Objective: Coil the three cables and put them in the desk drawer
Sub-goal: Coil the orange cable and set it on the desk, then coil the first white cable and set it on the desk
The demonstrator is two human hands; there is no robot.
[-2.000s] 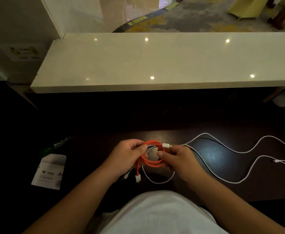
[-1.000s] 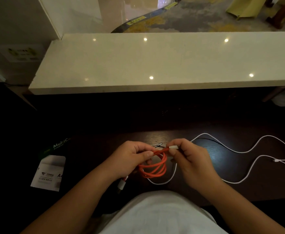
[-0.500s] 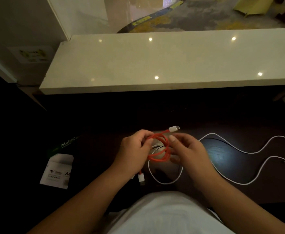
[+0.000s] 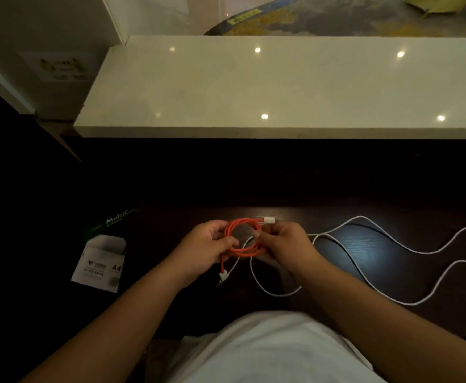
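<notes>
The dark worktop (image 4: 378,244) swallows detail; the white cable (image 4: 364,277) runs off right. Both hands' grips curl round the orange coil (image 4: 243,251): left hand (image 4: 207,250) on its left side, right hand (image 4: 284,244) on its right.

We are looking at a dark desk (image 4: 364,252) of wood grain with a soft sheen that is catching a bluish reflection. The ledge (image 4: 281,87) behind it is showing as pale polished stone, glossy enough to be mirroring small ceiling lights. The orange cable (image 4: 243,252) is looking like smooth matt rubbery plastic, its plug (image 4: 269,220) of white hard plastic. The white cable (image 4: 364,275) is appearing smooth and faintly shiny. The paper pack (image 4: 99,261) is wearing a matt printed wrapper. The shirt (image 4: 267,352) is reading as plain white matt cloth.
</notes>
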